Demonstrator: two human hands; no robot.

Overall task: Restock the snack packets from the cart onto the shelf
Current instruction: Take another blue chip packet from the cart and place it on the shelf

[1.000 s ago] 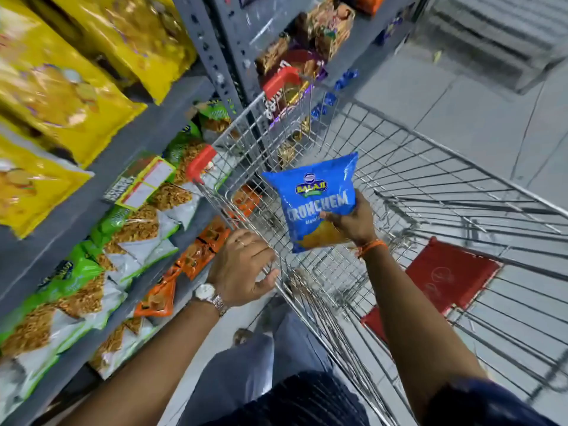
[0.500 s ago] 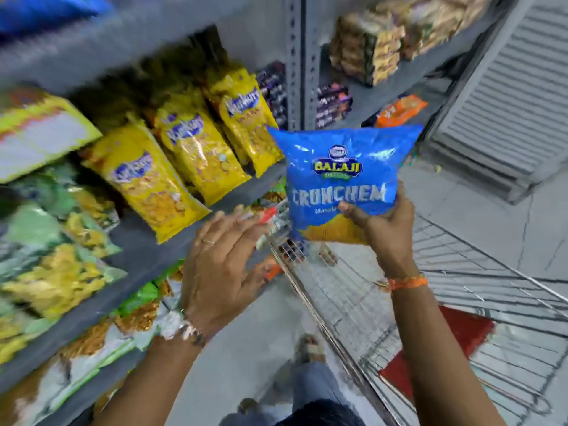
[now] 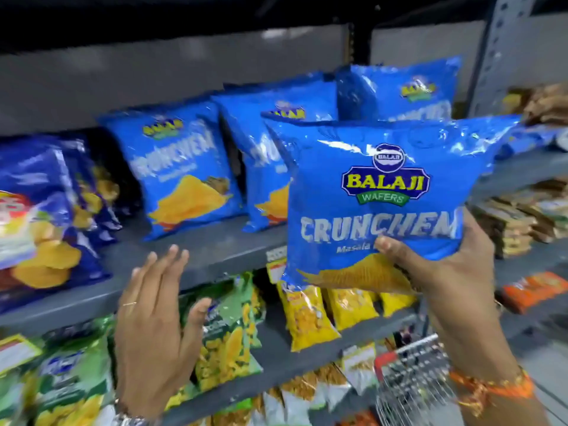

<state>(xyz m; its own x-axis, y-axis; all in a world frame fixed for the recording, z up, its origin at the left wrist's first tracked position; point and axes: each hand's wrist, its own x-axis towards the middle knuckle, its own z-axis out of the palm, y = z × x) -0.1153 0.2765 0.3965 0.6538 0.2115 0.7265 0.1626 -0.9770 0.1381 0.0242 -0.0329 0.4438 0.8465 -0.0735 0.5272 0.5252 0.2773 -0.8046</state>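
One blue Crunchem packet [image 3: 378,204] pinched low by right hand [image 3: 445,272], label outward, matching row on shelf [image 3: 215,250] front edge. Left hand [image 3: 153,327] fingers [image 3: 172,259] spread, empty, probably readying gap.

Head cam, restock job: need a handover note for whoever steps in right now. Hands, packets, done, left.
Right hand: grips one blue Crunchem packet by its lower edge, raised in front of the shelf, not yet set down.
Left hand: open, empty, fingers spread, raised near the shelf edge.
Shelf: three matching blue packets already stand in a row on that level; bare shelf shows in front of them.
Cart: only a corner shows at lower right; contents cannot be told.
Left: place the held packet with its matches, then check the cart for more.
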